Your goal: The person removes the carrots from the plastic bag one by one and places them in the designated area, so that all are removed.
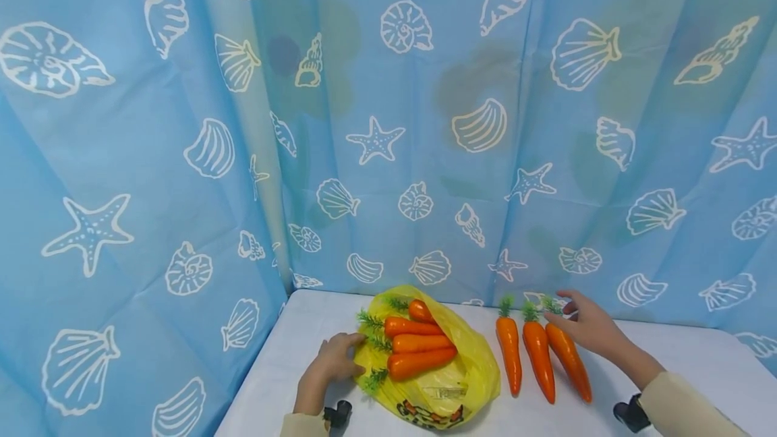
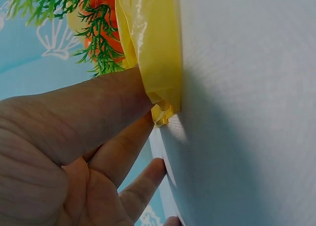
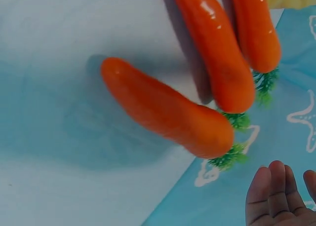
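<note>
We had a yellow bag [image 1: 479, 371] on the white table [image 1: 270, 366], and the far right carrot [image 1: 569, 359] lay on the table to the right of it, with two more carrots in the gap. The near carrot [image 1: 510, 356] was just beside the bag, and the middle carrot [image 1: 539, 359] came next. Our far right carrot lay on a slant: its leafy green top [image 1: 553, 304] pointed away from us and leaned toward the bag, while its thin end came back toward us and away from the bag. Our right hand [image 1: 590, 326] was the nearer one, out past the carrots on the bag's right side, up by that leafy top. Its fingers were loose and held nothing, and we saw a small space between them and the carrot. Our left hand [image 1: 335, 360] was on the other side, at the bag's left edge, with its thumb and a finger pinching the plastic. Four carrots [image 1: 420, 343] lay in the bag's mouth, turned sideways, with their leaves to the left, so they did not line up with the three outside.
</note>
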The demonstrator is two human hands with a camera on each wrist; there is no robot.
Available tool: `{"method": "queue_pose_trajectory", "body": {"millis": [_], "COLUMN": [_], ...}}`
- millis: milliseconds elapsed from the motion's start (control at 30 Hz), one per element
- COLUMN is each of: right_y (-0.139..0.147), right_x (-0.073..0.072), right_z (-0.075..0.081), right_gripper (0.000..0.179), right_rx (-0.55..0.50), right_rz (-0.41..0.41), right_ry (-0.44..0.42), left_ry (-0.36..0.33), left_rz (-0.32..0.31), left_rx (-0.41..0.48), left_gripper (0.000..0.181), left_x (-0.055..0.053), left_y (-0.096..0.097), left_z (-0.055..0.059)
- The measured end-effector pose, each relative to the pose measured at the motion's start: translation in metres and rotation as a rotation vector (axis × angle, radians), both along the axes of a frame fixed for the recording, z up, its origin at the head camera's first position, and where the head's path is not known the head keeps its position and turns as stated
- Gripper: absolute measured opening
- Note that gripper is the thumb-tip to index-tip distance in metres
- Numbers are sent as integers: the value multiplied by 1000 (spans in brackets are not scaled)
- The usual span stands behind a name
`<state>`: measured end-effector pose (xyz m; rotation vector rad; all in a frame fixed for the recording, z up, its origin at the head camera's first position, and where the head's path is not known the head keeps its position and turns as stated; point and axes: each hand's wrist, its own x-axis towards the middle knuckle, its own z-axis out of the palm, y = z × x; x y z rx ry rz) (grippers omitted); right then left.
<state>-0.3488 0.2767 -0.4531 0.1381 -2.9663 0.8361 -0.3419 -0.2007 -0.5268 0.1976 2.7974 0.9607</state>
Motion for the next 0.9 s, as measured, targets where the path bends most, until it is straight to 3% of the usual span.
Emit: {"method": "queue_pose_trajectory", "body": {"millis": [467, 900], "right_y": [-39, -66], "right_x": [4, -1], "right_z": [12, 11], "right_gripper": [75, 73], "right_rx": [-69, -114], "right_rz": [54, 86], "right_ry": [-19, -51], "left_ry": [-12, -8], "left_rz": [19, 26], "left_rx": [8, 8], "left_gripper": [56, 56], "left_x": [0, 0], "left_y": [1, 2], "left_z": [2, 1]}}
